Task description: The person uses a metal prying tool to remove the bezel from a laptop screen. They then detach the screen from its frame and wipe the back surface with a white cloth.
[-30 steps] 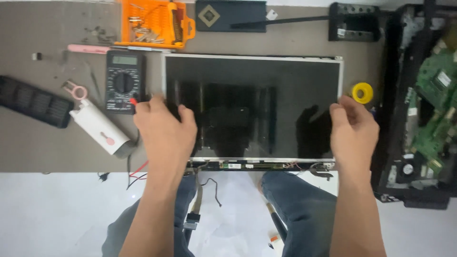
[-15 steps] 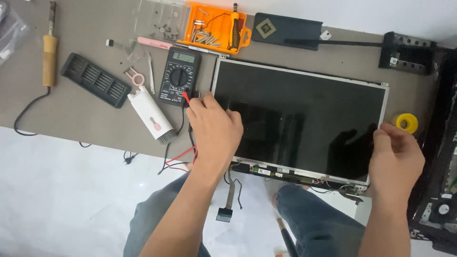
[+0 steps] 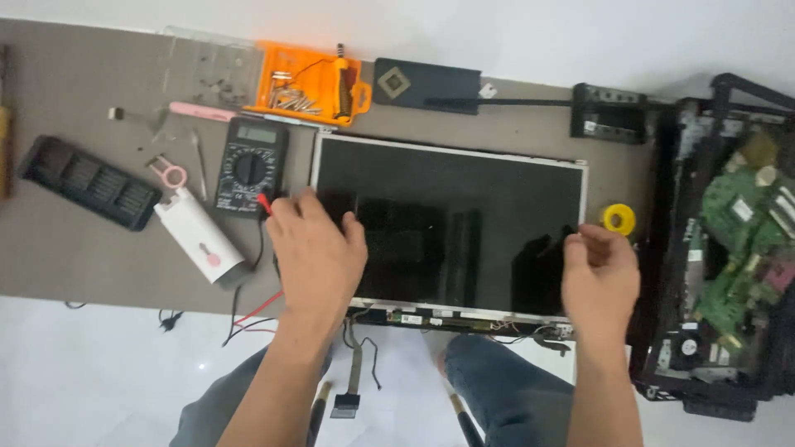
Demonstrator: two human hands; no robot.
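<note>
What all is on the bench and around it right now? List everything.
screen panel: 1, black, silver frame, table centre
multimeter: 1, black, left of panel
screwdriver case: 1, orange, far edge
bit tray: 1, black, left
white tool: 1, white and pink, beside multimeter
tape roll: 1, yellow, right of panel
opened laptop base: 1, black with green board, far right
ribbon cable: 1, hanging off near edge
left hand: on panel's left edge
right hand: at panel's right edge
</note>
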